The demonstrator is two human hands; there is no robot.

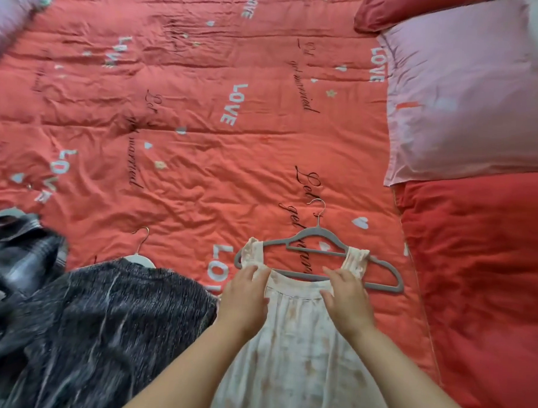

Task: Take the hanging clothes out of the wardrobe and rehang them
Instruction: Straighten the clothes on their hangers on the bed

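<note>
Two hands settle a pale sleeveless dress [296, 342] on a grey velvet hanger [318, 233], laid flat on a bed's red quilt [203, 140]. The left hand [246, 290] and right hand [348, 295] rest either side of the neckline, fingers nearly straight, pressing cloth rather than gripping it. Both straps sit over the hanger's arms. Rehanging looks nearly done; the next move likely calls for a lift by the hook. A dark knit top [111, 320] lies just beside.

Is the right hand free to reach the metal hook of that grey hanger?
Probably yes. The right hand lies on the pale dress right by the grey hanger, and nothing covers the metal hook just beyond it on the quilt.
</note>
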